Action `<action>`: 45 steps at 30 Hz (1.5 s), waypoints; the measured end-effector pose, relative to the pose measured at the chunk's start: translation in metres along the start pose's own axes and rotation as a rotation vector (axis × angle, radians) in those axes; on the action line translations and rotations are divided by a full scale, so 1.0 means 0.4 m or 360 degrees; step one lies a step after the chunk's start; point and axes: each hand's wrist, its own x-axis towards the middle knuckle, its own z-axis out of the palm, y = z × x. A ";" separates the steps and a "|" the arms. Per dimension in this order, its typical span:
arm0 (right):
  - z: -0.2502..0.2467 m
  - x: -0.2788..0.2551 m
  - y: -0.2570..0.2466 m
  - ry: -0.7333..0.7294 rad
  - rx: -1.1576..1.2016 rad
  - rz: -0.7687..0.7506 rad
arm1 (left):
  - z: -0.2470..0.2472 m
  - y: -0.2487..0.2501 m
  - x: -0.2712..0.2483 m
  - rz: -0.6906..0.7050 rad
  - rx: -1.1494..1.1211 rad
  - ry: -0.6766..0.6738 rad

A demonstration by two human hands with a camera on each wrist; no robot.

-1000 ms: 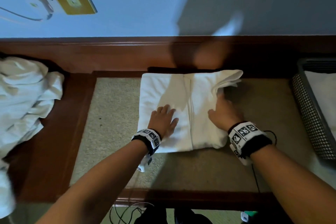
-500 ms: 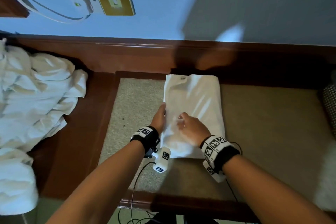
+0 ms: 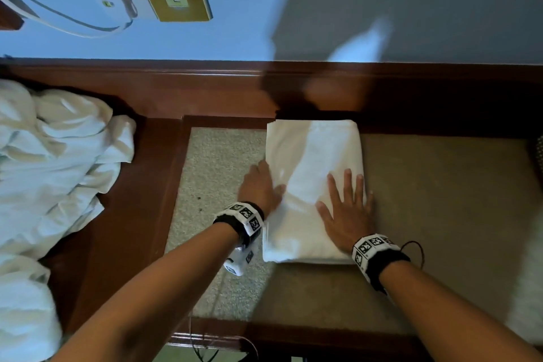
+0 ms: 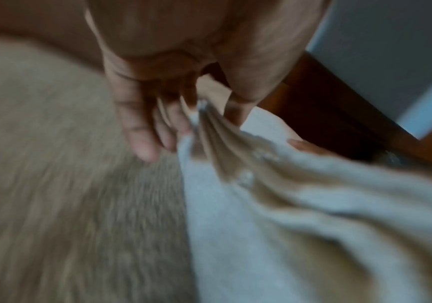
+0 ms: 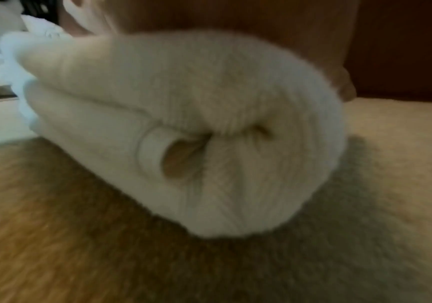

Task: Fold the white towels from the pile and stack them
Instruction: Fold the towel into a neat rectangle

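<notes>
A folded white towel (image 3: 314,185) lies as a narrow rectangle on the beige mat (image 3: 440,214). My left hand (image 3: 258,185) rests against the towel's left edge, fingers straight along the side and thumb on top; in the left wrist view the towel's layers (image 4: 261,194) run up between the thumb and the fingers (image 4: 142,133). My right hand (image 3: 346,203) lies flat on the towel's near right part, fingers spread. The right wrist view shows the towel's rolled fold end (image 5: 209,133) close up. The pile of unfolded white towels (image 3: 53,170) lies at the left.
A dark wooden frame (image 3: 141,214) borders the mat, with a raised wooden ledge (image 3: 205,88) at the wall. The rim of a mesh basket (image 3: 539,153) shows at the far right edge. Cables (image 3: 205,353) hang below the near edge.
The wide towel has been folded over into a narrow rectangle. My right hand has slid from its middle to the right side and flattened out. The left hand stays at the left edge.
</notes>
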 end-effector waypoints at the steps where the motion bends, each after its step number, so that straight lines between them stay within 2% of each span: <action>1: 0.005 0.001 -0.002 0.0021 -0.0006 0.0008 | 0.000 0.025 -0.007 0.0139 0.0308 0.0069; 3: 0.011 0.002 -0.002 0.0056 -0.0020 0.0009 | 0.020 0.071 -0.025 0.0522 0.0600 0.0080; 5: 0.015 0.000 0.002 0.0051 -0.0023 -0.0007 | 0.066 0.069 -0.031 0.0882 0.0757 -0.0106; 7: 0.017 0.000 0.005 0.0057 -0.0024 -0.0018 | 0.094 0.033 -0.027 0.1011 0.0901 -0.0223; 9: 0.018 0.001 0.007 0.0064 -0.0035 -0.0021 | 0.093 -0.003 -0.020 0.0923 0.0902 -0.0172; 12: 0.021 0.002 0.009 0.0053 -0.0021 -0.0033 | 0.081 -0.010 -0.027 0.0607 0.0773 -0.0066; 13: 0.019 0.001 0.010 0.0053 -0.0020 -0.0035 | 0.082 -0.005 -0.036 0.0579 0.0765 -0.0041; 14: 0.019 0.002 0.013 0.0068 -0.0025 -0.0040 | 0.082 0.003 -0.047 0.0631 0.0782 -0.0054; 17: 0.017 -0.002 0.022 0.0047 0.0016 -0.0059 | 0.077 -0.012 -0.084 0.0901 0.0916 -0.0272; 19: 0.017 -0.019 0.028 0.0049 0.0154 -0.0021 | 0.068 -0.054 -0.098 0.0867 0.0941 -0.0264; 23: 0.006 -0.078 0.036 0.0102 0.0635 0.0435 | 0.053 -0.078 -0.123 0.0688 0.0838 -0.0183; 26: -0.033 -0.118 0.028 0.0064 0.1067 0.0731 | 0.064 -0.045 -0.166 0.0836 0.0810 -0.0155; 29: -0.058 -0.132 0.026 -0.0011 0.1311 0.0873 | 0.096 -0.023 -0.217 0.1022 0.0772 -0.0351; 31: -0.069 -0.133 0.026 0.0042 0.1375 0.0855 | 0.125 -0.015 -0.230 0.1033 0.0878 -0.0411; 34: -0.094 -0.140 0.014 0.0181 0.1492 0.0784 | 0.153 -0.007 -0.238 0.1003 0.1062 -0.0346; 36: -0.117 -0.152 -0.001 0.0287 0.1532 0.0689 | 0.146 -0.007 -0.243 0.0931 0.1042 -0.0291; 39: -0.157 -0.179 -0.036 0.0378 0.1552 0.0527 | 0.083 0.010 -0.264 0.0822 0.0940 -0.0171; 45: -0.285 -0.263 -0.065 0.0556 0.1703 0.0168 | -0.113 0.083 -0.376 0.0786 0.0673 0.0152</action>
